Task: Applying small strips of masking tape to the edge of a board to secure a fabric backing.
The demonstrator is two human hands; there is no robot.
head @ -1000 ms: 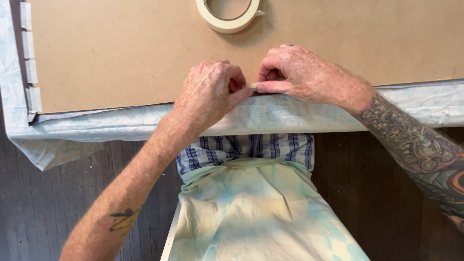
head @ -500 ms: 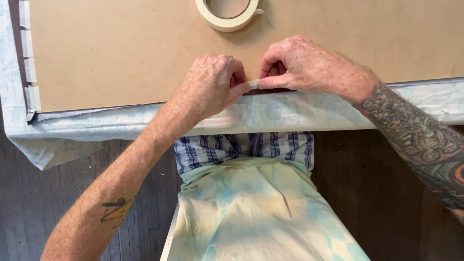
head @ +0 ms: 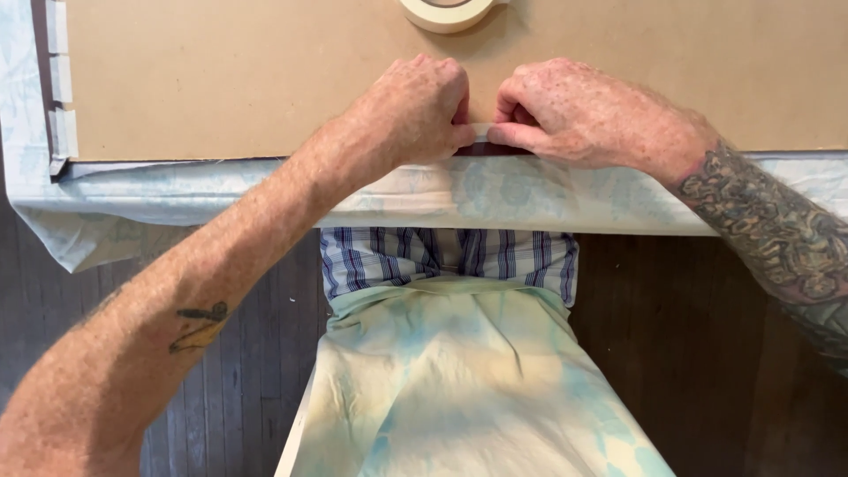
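Observation:
A brown board [head: 221, 79] lies on a pale blue-and-white patterned fabric [head: 495, 194] whose edges stick out around it. My left hand [head: 415, 110] and my right hand [head: 574, 110] meet at the board's near edge, fingertips close together. Both pinch the fabric's near edge [head: 481, 134], which is folded up over the board. Whether a piece of tape is under the fingers is hidden. A roll of masking tape [head: 449, 12] rests on the board just beyond my hands, partly cut off by the frame's top.
Strips of tape [head: 58, 84] hold the fabric over the board's left edge. Below the table edge I see a plaid shirt [head: 446, 256] and a pale stained apron [head: 459, 389] on my body. Dark wooden floor [head: 707, 353] lies on both sides.
Both hands shifted slightly up and away from me along the board's near edge, staying together on the folded fabric. The tape roll sits higher in the view.

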